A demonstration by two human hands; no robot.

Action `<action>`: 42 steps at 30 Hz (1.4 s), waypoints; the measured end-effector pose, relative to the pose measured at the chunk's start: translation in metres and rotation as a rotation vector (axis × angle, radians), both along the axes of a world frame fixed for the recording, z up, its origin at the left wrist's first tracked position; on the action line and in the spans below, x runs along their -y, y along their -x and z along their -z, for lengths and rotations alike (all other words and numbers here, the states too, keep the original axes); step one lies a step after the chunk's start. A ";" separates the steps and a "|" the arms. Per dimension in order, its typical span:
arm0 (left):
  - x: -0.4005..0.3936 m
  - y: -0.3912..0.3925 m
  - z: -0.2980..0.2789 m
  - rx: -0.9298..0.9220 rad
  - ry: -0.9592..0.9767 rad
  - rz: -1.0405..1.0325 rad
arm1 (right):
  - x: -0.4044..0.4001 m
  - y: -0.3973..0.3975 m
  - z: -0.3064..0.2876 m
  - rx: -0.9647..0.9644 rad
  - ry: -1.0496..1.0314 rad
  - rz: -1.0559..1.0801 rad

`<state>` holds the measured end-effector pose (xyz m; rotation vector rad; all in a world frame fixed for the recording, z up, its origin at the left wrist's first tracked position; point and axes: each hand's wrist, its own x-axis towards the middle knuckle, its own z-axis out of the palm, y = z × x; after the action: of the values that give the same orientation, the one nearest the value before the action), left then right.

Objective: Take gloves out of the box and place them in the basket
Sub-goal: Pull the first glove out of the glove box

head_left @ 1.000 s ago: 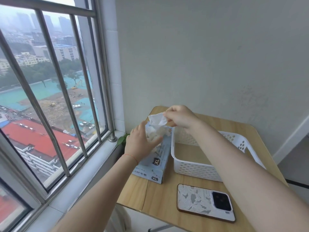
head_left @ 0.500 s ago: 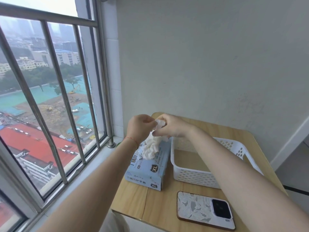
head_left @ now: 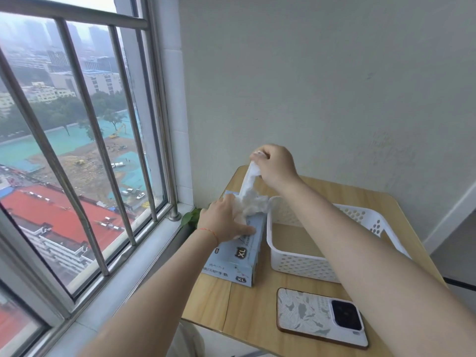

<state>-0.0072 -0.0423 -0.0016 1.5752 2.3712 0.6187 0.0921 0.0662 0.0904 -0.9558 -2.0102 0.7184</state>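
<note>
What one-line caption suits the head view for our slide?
Right hand pulls a white glove up from the box, left hand steadying it beside the basket.

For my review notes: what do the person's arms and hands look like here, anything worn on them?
Both forearms are bare, with no sleeves in view and no gloves on. The left hand has a thin red string bracelet round its wrist. The right hand and its wrist show no bracelet, watch or ring. No rings are visible on the left either.
</note>
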 end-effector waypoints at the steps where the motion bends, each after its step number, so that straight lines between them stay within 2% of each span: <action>1: -0.001 0.000 0.000 -0.019 0.027 0.003 | 0.000 -0.002 -0.002 -0.049 -0.015 0.014; 3: -0.005 0.003 0.001 -0.053 0.067 0.017 | 0.000 -0.007 -0.005 -0.110 -0.031 0.034; 6: -0.008 0.007 0.002 -0.024 0.044 0.035 | -0.004 -0.013 -0.005 -0.102 -0.028 0.035; 9: -0.004 0.000 0.005 0.007 -0.254 0.008 | -0.008 -0.017 -0.002 -0.008 0.045 -0.006; 11: -0.001 -0.006 0.007 -0.090 -0.446 0.041 | -0.012 -0.018 0.002 0.106 0.065 -0.006; 13: 0.001 -0.012 0.009 -0.180 -0.406 0.106 | -0.013 -0.018 0.006 0.195 0.097 -0.005; 15: 0.003 -0.017 0.012 -0.251 -0.253 0.135 | -0.010 -0.016 0.001 0.228 0.114 -0.003; 17: 0.003 -0.020 0.012 -0.278 -0.164 0.108 | -0.004 -0.014 -0.014 0.160 0.021 0.046; 21: 0.004 -0.024 0.002 -0.299 -0.071 0.049 | 0.006 -0.023 -0.066 -0.286 -0.107 0.197; 22: 0.003 -0.023 0.000 -0.267 -0.044 0.049 | 0.007 -0.027 -0.077 -0.319 -0.128 0.187; 23: 0.003 -0.022 -0.003 -0.196 -0.027 0.039 | 0.008 -0.030 -0.086 -0.272 -0.156 0.163; 25: 0.004 -0.017 -0.011 -0.020 -0.080 -0.013 | 0.009 -0.038 -0.092 -0.066 -0.144 0.087; 26: 0.005 -0.014 -0.016 0.040 -0.176 -0.059 | 0.010 -0.042 -0.090 0.011 -0.093 0.038; 28: 0.010 -0.012 -0.033 0.203 -0.438 -0.178 | 0.012 -0.051 -0.078 0.034 0.106 -0.101; 30: 0.015 -0.017 -0.058 0.632 -0.618 -0.129 | 0.019 -0.063 -0.066 -0.047 0.363 -0.272; 31: 0.017 -0.020 -0.069 0.850 -0.611 0.001 | 0.021 -0.069 -0.062 -0.081 0.477 -0.347; 32: 0.018 -0.022 -0.077 0.982 -0.546 0.147 | 0.023 -0.075 -0.060 -0.098 0.562 -0.415; 34: 0.021 -0.028 -0.086 1.064 -0.381 0.378 | 0.026 -0.085 -0.055 -0.142 0.654 -0.494; 36: 0.022 -0.033 -0.087 1.065 -0.265 0.450 | 0.025 -0.092 -0.051 -0.231 0.698 -0.471; 39: 0.021 -0.040 -0.082 1.093 -0.209 0.365 | 0.018 -0.103 -0.042 -0.245 0.777 -0.373; 42: 0.016 -0.039 -0.074 1.143 -0.198 0.263 | 0.017 -0.114 -0.034 -0.022 0.766 -0.337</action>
<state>0.0317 -0.0580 0.0725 1.0669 1.2592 1.2674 0.2063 0.0489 0.1244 -1.0080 -1.9084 1.7541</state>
